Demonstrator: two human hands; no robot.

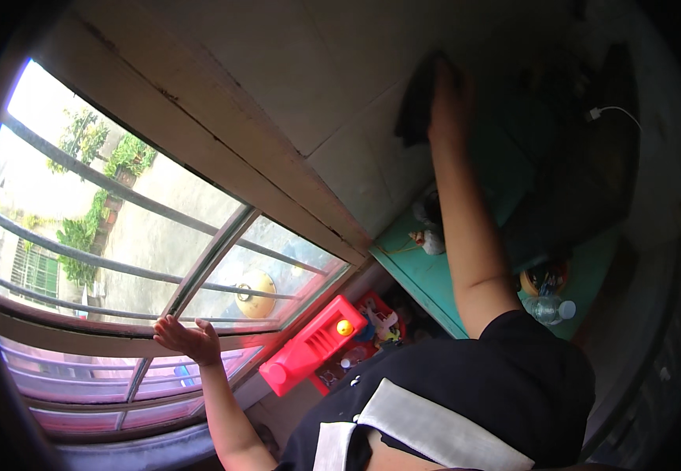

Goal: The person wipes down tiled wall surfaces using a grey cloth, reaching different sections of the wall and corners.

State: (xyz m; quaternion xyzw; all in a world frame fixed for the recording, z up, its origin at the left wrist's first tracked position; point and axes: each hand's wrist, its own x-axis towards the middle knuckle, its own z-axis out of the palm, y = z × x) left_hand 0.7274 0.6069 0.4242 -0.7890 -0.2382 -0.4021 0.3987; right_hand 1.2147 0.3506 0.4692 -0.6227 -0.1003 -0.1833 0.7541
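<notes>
High in the view, my right hand [451, 100] grips a dark cloth [417, 112] against the pale tiled wall [346, 135]. That arm stretches out over a green tabletop [417, 277], and shadow blurs the fingers. On the left, my left hand [190, 341] is raised with its fingers apart and holds nothing. Its fingertips are at the rail of the window frame [99, 341]; whether they touch it I cannot tell. Metal bars [140, 203] cross the window behind this hand.
A clear plastic bottle [546, 309] and a shell-like ornament [428, 240] are on the green tabletop. Below the window stands a red plastic piece [311, 347] with an orange ball [345, 327]. Beside it, a red container [399, 318] holds small items. A white cable [617, 109] lies at upper right.
</notes>
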